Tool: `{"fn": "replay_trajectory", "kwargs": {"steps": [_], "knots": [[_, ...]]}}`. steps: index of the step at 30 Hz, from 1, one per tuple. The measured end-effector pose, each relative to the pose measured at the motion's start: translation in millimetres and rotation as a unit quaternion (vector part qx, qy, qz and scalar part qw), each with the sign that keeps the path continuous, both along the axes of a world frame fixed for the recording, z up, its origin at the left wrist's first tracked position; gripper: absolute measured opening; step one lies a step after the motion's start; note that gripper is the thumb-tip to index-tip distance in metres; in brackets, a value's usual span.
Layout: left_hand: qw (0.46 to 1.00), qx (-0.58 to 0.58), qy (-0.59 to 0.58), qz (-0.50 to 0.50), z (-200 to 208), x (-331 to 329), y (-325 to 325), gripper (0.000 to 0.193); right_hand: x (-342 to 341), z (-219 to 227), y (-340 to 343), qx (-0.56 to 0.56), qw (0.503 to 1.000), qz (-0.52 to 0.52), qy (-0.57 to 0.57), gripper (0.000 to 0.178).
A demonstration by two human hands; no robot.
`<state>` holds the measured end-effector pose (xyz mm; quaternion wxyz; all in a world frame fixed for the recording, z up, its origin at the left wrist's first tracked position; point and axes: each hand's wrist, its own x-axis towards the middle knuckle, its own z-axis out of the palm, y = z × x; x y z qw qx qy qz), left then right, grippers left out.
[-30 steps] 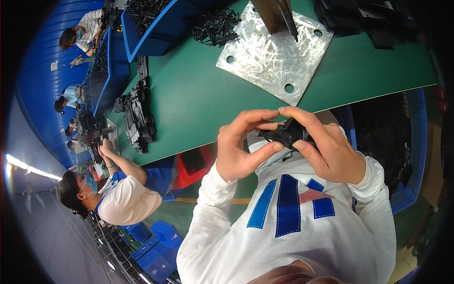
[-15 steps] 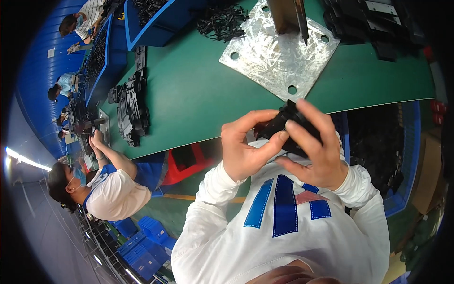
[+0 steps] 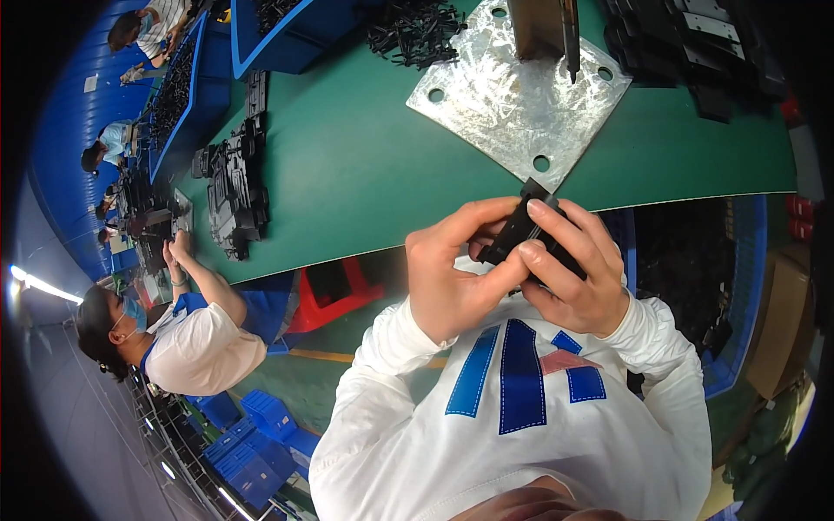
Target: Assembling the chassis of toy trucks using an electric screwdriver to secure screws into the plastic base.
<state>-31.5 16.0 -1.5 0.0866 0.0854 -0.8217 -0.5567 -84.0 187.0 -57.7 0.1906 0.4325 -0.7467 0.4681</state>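
A black moulded plastic part is held between my two hands, just off the table's front edge. My left hand grips its left side, thumb against the near face. Across its right side lie the bent fingers of my right hand, their tips pressed on the top. Much of the part is covered by my fingers, so its full shape is hidden. Beyond it, a galvanized steel plate with corner holes lies on the green table, carrying an upright metal post and a dark pointed rod.
Small black pieces are heaped left of the plate. Blue bins stand at the back left; stacked black parts lie nearer. More black parts sit at far right, above a blue crate. A masked co-worker works at left.
My right fingers have closed down onto the black part, and the part has turned slightly in my hands. My view has shifted a little.
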Motion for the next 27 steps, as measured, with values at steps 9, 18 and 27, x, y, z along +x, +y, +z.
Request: {"fn": "replay_trajectory", "kwargs": {"steps": [9, 18, 27], "knots": [[0.967, 0.196, -0.089, -0.134, 8.9, -9.3, -19.6, 0.07, -18.3, 5.0, 6.4, 0.005, 0.993, 0.084, -0.087, 0.062], [0.945, 0.268, -0.149, -0.113, -1.9, -35.0, -17.4, 0.059, -31.0, 9.8, 12.3, -0.078, 0.934, 0.098, -0.334, 0.055], [0.979, 0.126, -0.117, -0.114, -15.4, -78.2, -18.5, 0.048, -68.4, 18.4, 23.3, -0.355, 0.395, 0.15, -0.834, 0.051]]}}
